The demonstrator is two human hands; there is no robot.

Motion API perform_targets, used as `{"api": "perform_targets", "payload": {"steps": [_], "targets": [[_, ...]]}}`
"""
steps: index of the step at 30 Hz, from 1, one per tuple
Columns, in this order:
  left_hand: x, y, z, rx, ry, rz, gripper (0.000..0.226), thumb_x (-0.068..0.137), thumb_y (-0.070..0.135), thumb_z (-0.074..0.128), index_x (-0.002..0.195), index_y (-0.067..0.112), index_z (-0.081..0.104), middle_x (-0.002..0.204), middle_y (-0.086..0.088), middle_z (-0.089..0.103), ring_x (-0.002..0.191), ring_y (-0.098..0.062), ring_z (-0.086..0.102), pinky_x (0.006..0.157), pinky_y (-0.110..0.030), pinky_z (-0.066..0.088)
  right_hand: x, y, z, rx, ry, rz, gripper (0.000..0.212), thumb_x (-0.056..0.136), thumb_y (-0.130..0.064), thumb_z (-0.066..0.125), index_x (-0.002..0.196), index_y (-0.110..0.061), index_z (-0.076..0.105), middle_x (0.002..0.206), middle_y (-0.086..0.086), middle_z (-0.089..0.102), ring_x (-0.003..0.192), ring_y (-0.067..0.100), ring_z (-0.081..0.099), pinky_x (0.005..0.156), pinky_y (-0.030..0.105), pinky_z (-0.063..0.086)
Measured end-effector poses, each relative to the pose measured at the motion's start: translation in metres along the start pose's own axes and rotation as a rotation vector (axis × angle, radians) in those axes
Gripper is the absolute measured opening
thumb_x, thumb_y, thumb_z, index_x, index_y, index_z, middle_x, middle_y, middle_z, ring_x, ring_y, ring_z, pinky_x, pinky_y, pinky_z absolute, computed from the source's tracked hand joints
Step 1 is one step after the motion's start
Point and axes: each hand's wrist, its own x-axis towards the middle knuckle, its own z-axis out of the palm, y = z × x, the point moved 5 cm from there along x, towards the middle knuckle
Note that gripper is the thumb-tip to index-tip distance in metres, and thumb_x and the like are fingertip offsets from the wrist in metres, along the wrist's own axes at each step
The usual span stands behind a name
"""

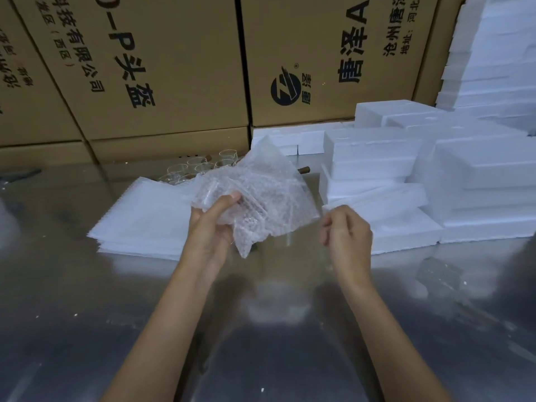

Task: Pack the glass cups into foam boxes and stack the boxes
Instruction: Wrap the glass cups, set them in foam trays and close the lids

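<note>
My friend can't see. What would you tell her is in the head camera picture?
A person's left hand grips a crumpled sheet of bubble wrap above a shiny metal table, while the right hand pinches its edge. Glass cups stand behind, and white foam boxes are stacked to the right.

Tall brown cardboard cartons (162, 68) printed with black Chinese characters stand behind the shiny metal worktop (261, 329). A stack of flat white sheets (145, 219) lies on its left part.
</note>
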Motion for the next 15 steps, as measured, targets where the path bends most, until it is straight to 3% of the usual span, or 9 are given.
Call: {"api": "perform_targets", "payload": {"steps": [1,3,5,7,10,13,15], "targets": [[-0.001,0.0,0.002,-0.019,-0.014,0.002,0.064,0.089,0.004,0.066,0.149,0.003,0.042,0.141,-0.02,0.057,0.129,-0.035,0.057,0.108,-0.052,0.046,-0.004,0.0,0.005,-0.061,-0.128,0.034,0.026,0.09,-0.013,0.048,0.068,-0.01,0.062,0.052,0.001,0.061,0.047,0.012,0.05,0.051,0.027,0.038],[-0.004,-0.002,0.009,-0.02,-0.047,-0.006,0.061,0.092,0.011,0.064,0.149,0.005,0.043,0.144,-0.018,0.055,0.131,-0.034,0.055,0.105,-0.048,0.049,-0.024,0.004,0.031,-0.08,-0.58,0.167,0.014,0.085,-0.025,0.06,0.085,-0.016,0.071,0.073,0.003,0.074,0.058,0.018,0.063,0.048,0.029,0.043],[-0.008,-0.007,0.017,0.026,-0.093,-0.015,0.058,0.093,0.015,0.061,0.147,0.004,0.045,0.144,-0.019,0.055,0.131,-0.036,0.055,0.105,-0.05,0.048,-0.036,0.002,0.043,0.042,-0.741,0.211,0.032,0.078,-0.045,0.072,0.104,-0.027,0.072,0.098,-0.004,0.077,0.085,0.017,0.073,0.057,0.03,0.053],[-0.012,-0.016,0.023,0.062,-0.134,-0.034,0.054,0.092,0.011,0.061,0.143,0.0,0.048,0.139,-0.022,0.058,0.126,-0.038,0.057,0.107,-0.053,0.045,-0.028,0.0,0.043,0.219,-0.555,0.188,0.038,0.077,-0.052,0.075,0.107,-0.03,0.075,0.104,-0.006,0.076,0.096,0.013,0.073,0.074,0.033,0.057],[-0.018,-0.031,0.031,0.16,-0.231,-0.097,0.051,0.086,0.003,0.068,0.135,-0.004,0.055,0.131,-0.024,0.063,0.118,-0.038,0.063,0.097,-0.042,0.052,-0.01,0.008,0.023,0.422,-0.187,0.25,0.021,0.087,-0.036,0.074,0.096,-0.018,0.078,0.098,0.004,0.078,0.094,0.021,0.074,0.09,0.041,0.056],[-0.022,-0.041,0.035,0.382,-0.306,-0.113,0.059,0.08,-0.006,0.073,0.134,0.006,0.053,0.128,-0.02,0.066,0.117,-0.036,0.065,0.096,-0.04,0.055,-0.002,0.009,0.008,0.455,-0.118,0.212,0.016,0.091,-0.024,0.071,0.079,-0.019,0.079,0.084,0.003,0.077,0.078,0.017,0.074,0.072,0.032,0.058],[-0.022,-0.044,0.034,0.498,-0.328,-0.114,0.067,0.076,-0.004,0.077,0.132,0.018,0.05,0.127,-0.013,0.065,0.114,-0.03,0.067,0.091,-0.034,0.058,-0.001,0.007,0.003,0.349,-0.086,0.15,0.014,0.087,-0.021,0.073,0.074,-0.021,0.076,0.071,-0.005,0.074,0.065,0.011,0.071,0.062,0.027,0.054]]}}
